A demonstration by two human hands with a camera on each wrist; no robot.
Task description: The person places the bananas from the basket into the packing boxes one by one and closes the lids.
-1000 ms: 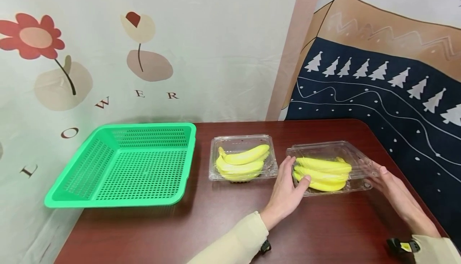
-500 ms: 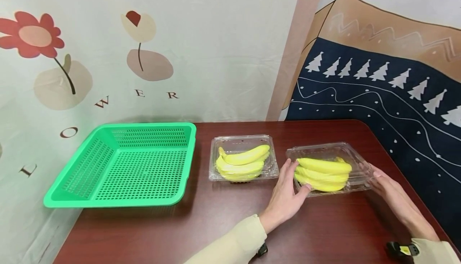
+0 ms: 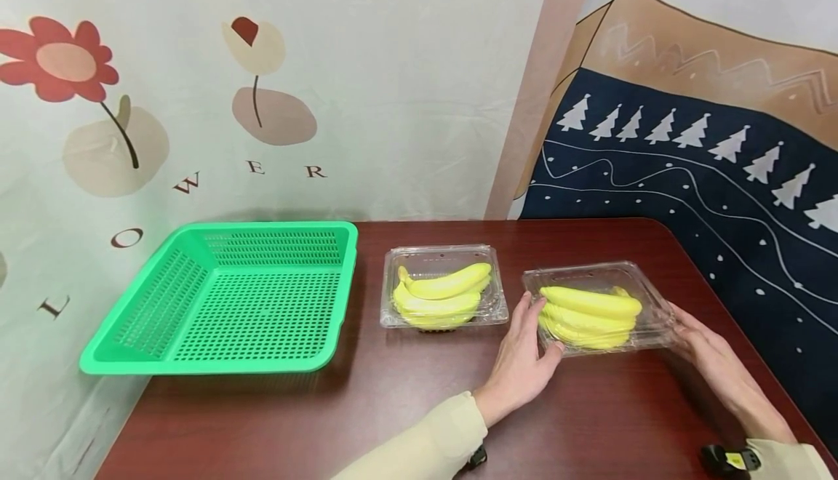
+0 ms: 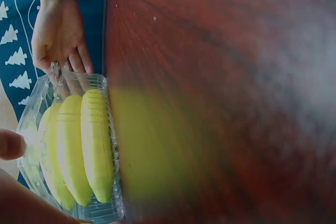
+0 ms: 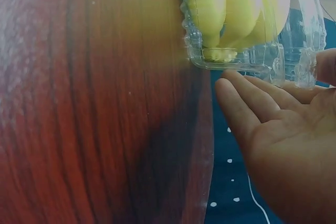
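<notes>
In the head view a clear plastic clamshell box (image 3: 589, 276) with yellow bananas (image 3: 589, 314) in it sits at the right of the table, its lid down over the fruit. My left hand (image 3: 520, 367) holds the box's left end, thumb at the near corner and fingers along the side. At the opposite end my right hand (image 3: 716, 367) grips the corner. The right wrist view has that hand's fingers (image 5: 252, 95) fairly straight under the box's edge, with the thumb (image 5: 326, 66) on the lid side. Several bananas (image 4: 71, 145) show through the plastic in the left wrist view.
A second clear box (image 3: 443, 253) of bananas stands just left of the held one. Farther left is a green perforated basket (image 3: 216, 376) with nothing in it. A patterned curtain (image 3: 406, 87) hangs behind the dark red-brown table (image 3: 393, 407).
The lid of the right-hand box has come down, narrowing the gap at its right end. My right hand has shifted slightly with it, while the left hand stays at the left end.
</notes>
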